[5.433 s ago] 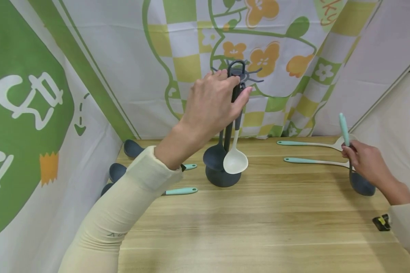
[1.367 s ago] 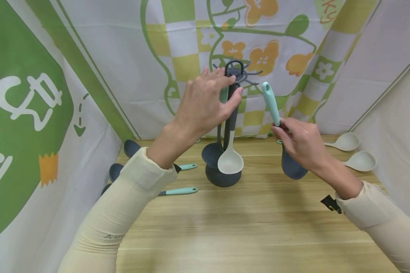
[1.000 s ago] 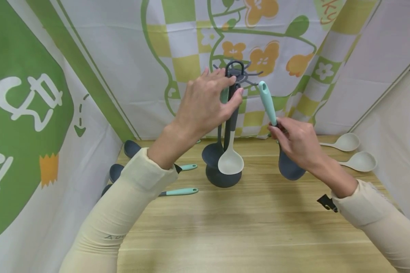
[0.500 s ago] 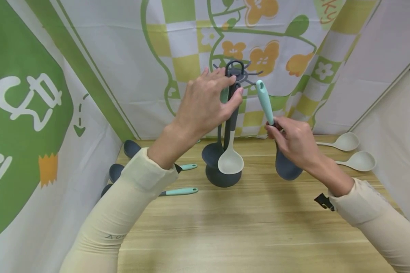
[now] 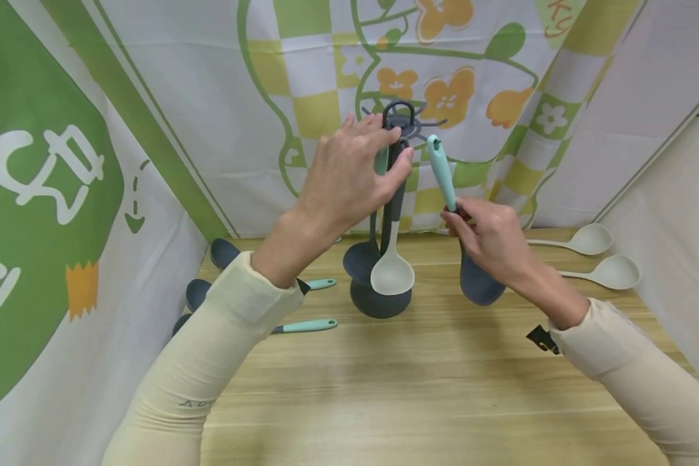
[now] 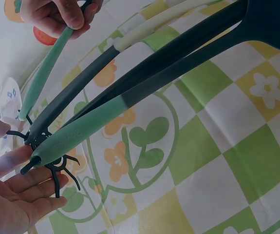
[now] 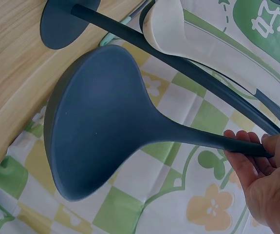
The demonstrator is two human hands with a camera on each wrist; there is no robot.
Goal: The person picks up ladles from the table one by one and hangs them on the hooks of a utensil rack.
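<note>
My left hand [image 5: 355, 171] holds the top of a dark utensil stand [image 5: 384, 304], thumb and fingers about its ring of hooks [image 6: 54, 161]. On the stand hang a white ladle [image 5: 393, 273] with a dark handle and a dark blue ladle [image 5: 361, 262] with a mint handle. My right hand [image 5: 489, 236] pinches another dark blue ladle [image 7: 96, 122] by its shaft, just under the mint grip [image 5: 441, 171]. This ladle is upright, bowl down, right of the stand. The hole in its grip is at a hook's tip; a dark bit shows in the hole.
Two white ladles [image 5: 614, 272] [image 5: 591, 239] lie on the wooden table [image 5: 443, 401] at the right. Several dark ladles [image 5: 224, 252] with mint handles [image 5: 309, 325] lie at the left, partly behind my left arm. A patterned cloth [image 5: 314, 77] hangs behind the stand.
My right hand has brought the dark blue ladle from the far right to the stand, lately in small moves left, its grip end reaching a hook. My left hand stays on the stand's top.
</note>
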